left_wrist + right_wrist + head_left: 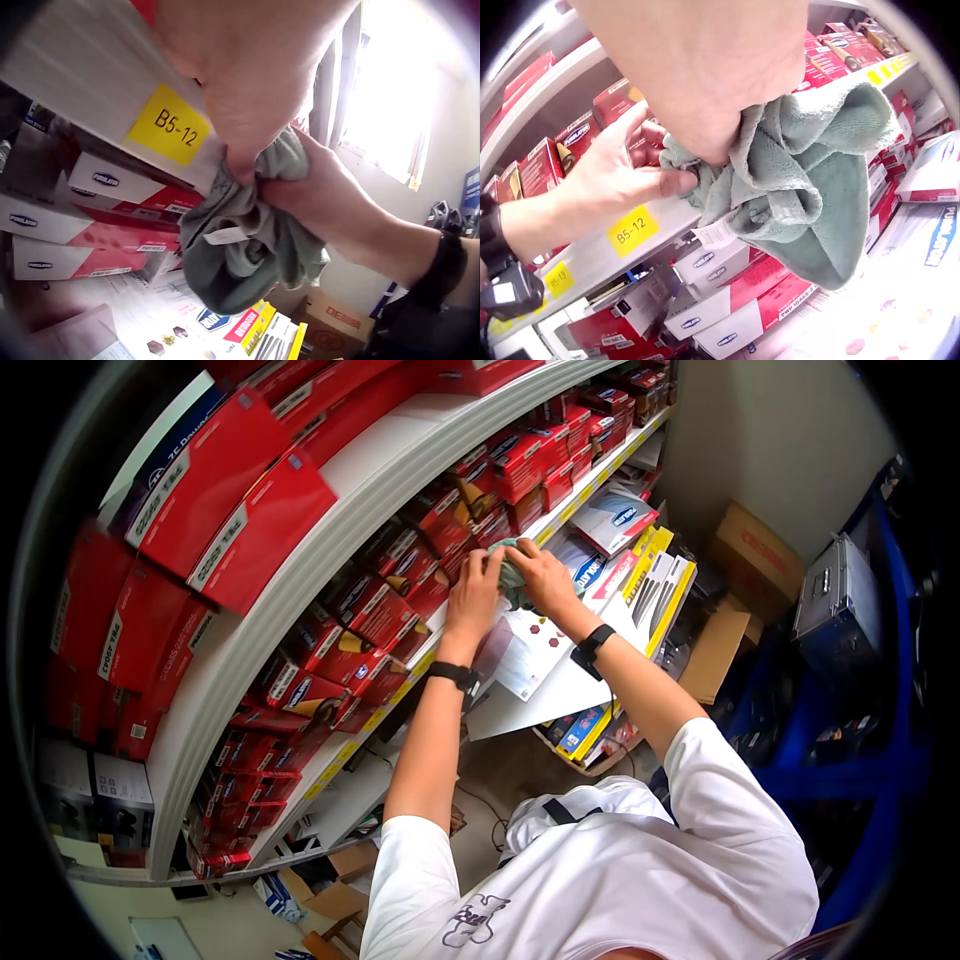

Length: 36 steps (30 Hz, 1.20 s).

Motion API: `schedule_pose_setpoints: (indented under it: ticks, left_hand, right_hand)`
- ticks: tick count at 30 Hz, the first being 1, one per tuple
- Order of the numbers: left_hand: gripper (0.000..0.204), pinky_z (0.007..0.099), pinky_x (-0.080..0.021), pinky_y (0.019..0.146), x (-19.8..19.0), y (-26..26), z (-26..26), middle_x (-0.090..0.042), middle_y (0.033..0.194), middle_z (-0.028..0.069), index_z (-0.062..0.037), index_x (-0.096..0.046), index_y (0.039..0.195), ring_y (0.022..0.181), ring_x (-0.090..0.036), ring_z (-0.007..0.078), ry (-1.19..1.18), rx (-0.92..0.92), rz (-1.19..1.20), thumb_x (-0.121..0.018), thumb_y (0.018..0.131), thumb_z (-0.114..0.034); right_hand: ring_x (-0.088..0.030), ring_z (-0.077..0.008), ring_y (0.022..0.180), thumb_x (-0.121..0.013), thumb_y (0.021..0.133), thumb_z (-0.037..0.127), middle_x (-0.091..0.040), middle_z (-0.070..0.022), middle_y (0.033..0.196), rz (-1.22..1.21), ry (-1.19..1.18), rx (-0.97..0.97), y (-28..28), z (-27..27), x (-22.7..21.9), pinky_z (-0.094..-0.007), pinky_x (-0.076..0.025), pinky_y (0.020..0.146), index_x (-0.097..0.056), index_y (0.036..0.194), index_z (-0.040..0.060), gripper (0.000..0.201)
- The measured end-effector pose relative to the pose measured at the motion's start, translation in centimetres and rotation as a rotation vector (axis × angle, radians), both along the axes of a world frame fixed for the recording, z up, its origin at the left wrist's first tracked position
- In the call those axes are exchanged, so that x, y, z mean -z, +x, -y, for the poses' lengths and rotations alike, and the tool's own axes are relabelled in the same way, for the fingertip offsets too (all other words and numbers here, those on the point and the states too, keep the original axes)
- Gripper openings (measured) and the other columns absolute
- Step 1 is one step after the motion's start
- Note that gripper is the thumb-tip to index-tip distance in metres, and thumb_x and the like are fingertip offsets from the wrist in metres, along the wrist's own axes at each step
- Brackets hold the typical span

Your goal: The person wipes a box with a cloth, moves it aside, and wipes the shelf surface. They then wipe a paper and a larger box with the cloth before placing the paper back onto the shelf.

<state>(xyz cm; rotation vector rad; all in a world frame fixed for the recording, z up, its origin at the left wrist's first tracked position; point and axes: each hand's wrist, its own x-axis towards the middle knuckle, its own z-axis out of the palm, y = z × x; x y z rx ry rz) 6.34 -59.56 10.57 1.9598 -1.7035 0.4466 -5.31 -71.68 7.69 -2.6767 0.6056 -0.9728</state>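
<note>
A crumpled grey-green cloth (832, 202) with a small white tag (715, 234) hangs between both hands, just in front of the shelf edge. My left hand (473, 600) pinches one end of it, thumb and fingers curled on the fabric, as the right wrist view shows. Bunched folds sit in the grip of my right hand (545, 582), close beside the left. Most of the cloth droops below the hands in loose folds. In the left wrist view the cloth (247, 262) overlaps the shelf front near a yellow B5-12 label (169, 126).
Red boxes (375, 605) fill the curved-looking white shelf (380, 430) on the left. Below the hands, a white board (550, 705) with printed sheets lies over a carton of boxes. Cardboard boxes (755, 555), a silver case (838, 595) and blue racking (890, 710) stand on the right.
</note>
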Motion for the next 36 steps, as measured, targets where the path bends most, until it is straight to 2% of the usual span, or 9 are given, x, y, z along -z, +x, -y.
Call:
schedule_pose_setpoints:
  ticks: [3, 10, 14, 20, 25, 28, 30, 32, 36]
  left_hand:
    - [0.07, 0.0434, -0.055, 0.082, 1.0, 0.0, 0.4, -0.051, 0.114, 0.0124, -0.0099, -0.045, 0.141, 0.106, -0.059, 0.0332, 0.059, -0.07, -0.151, -0.074, 0.078, 0.002]
    - [0.08, 0.0426, -0.052, 0.091, 0.2, -0.1, 0.7, -0.06, 0.119, 0.0103, -0.0096, -0.044, 0.146, 0.106, -0.057, 0.0329, 0.152, -0.056, -0.107, -0.075, 0.074, 0.006]
    - [0.076, 0.0422, -0.051, 0.092, -0.2, -0.3, 0.8, -0.064, 0.119, 0.0096, -0.0092, -0.047, 0.145, 0.104, -0.057, 0.0326, 0.161, -0.046, -0.153, -0.076, 0.075, 0.004]
    - [0.063, 0.0415, -0.051, 0.089, 0.2, 0.0, 0.8, -0.065, 0.116, 0.0104, -0.0074, -0.055, 0.134, 0.101, -0.057, 0.033, 0.112, 0.003, -0.047, -0.08, 0.075, -0.003]
    - [0.058, 0.0426, -0.05, 0.089, 0.1, 0.1, 0.8, -0.064, 0.115, 0.0115, -0.0062, -0.057, 0.13, 0.102, -0.056, 0.0342, 0.119, 0.003, -0.086, -0.079, 0.077, -0.005]
    - [0.058, 0.0451, -0.049, 0.091, -0.1, -0.4, 0.8, -0.063, 0.113, 0.0147, -0.0042, -0.054, 0.132, 0.104, -0.056, 0.0365, 0.092, 0.001, -0.153, -0.077, 0.079, -0.004]
    - [0.058, 0.046, -0.049, 0.092, 0.1, -0.2, 0.8, -0.063, 0.113, 0.0167, -0.0031, -0.051, 0.133, 0.106, -0.056, 0.0374, 0.052, 0.007, -0.197, -0.074, 0.08, -0.003]
    - [0.059, 0.0468, -0.048, 0.094, 0.7, 0.2, 0.7, -0.061, 0.114, 0.0214, -0.0008, -0.048, 0.136, 0.11, -0.054, 0.0395, 0.032, 0.041, -0.217, -0.068, 0.081, -0.001]
    - [0.055, 0.0465, -0.049, 0.095, 0.7, -0.3, 0.5, -0.057, 0.121, 0.0182, -0.0013, -0.047, 0.135, 0.114, -0.053, 0.039, 0.011, 0.03, -0.206, -0.064, 0.083, -0.001]
  right_hand:
    - [-0.066, -0.0361, 0.093, -0.067, 0.078, 0.003, -0.056, -0.0081, 0.125, -0.01, 0.042, -0.021, -1.0, 1.1, 0.1, -0.0474, -0.057, 0.075, -0.055, 0.128, 0.0197, 0.054]
    - [-0.064, -0.0315, 0.084, -0.067, 0.078, 0.007, -0.056, -0.008, 0.116, 0.06, -0.042, -0.112, -1.4, 3.6, 1.1, -0.0428, -0.057, 0.065, -0.055, 0.122, 0.0205, 0.047]
    - [-0.062, -0.0299, 0.082, -0.066, 0.078, 0.008, -0.055, -0.0073, 0.112, 0.119, -0.107, -0.118, -1.2, 5.2, 2.2, -0.0406, -0.057, 0.063, -0.057, 0.12, 0.0202, 0.045]
    - [-0.063, -0.0301, 0.079, -0.062, 0.082, 0.008, -0.057, -0.008, 0.103, 0.222, -0.098, 0.101, -0.9, 8.0, 2.7, -0.0412, -0.056, 0.063, -0.061, 0.116, 0.019, 0.035]
    - [-0.059, -0.0386, 0.099, -0.07, 0.073, 0.003, -0.05, -0.0195, 0.119, 0.093, 0.101, 0.091, -1.1, 6.0, 1.7, -0.0473, -0.057, 0.073, -0.051, 0.131, 0.0105, 0.061]
    - [-0.052, -0.0479, 0.113, -0.076, 0.068, 0.01, -0.041, -0.0311, 0.136, 0.057, 0.216, -0.106, -1.9, 3.6, 0.8, -0.0502, -0.048, 0.099, -0.043, 0.143, 0.0034, 0.082]
    - [-0.049, -0.0511, 0.116, -0.077, 0.074, 0.02, -0.037, -0.0342, 0.139, 0.026, 0.248, -0.152, -2.0, 2.6, 1.0, -0.0514, -0.042, 0.106, -0.041, 0.146, 0.0023, 0.082]
    - [-0.052, -0.0514, 0.109, -0.075, 0.082, 0.03, -0.038, -0.0347, 0.139, 0.12, 0.223, -0.177, -1.6, 1.5, 1.5, -0.0528, -0.047, 0.098, -0.041, 0.146, 0.0065, 0.076]
    - [-0.05, -0.0521, 0.114, -0.068, 0.089, 0.019, -0.039, -0.0321, 0.139, 0.132, 0.282, -0.181, -0.9, 0.2, 1.7, -0.0527, -0.046, 0.101, -0.051, 0.142, 0.0193, 0.056]
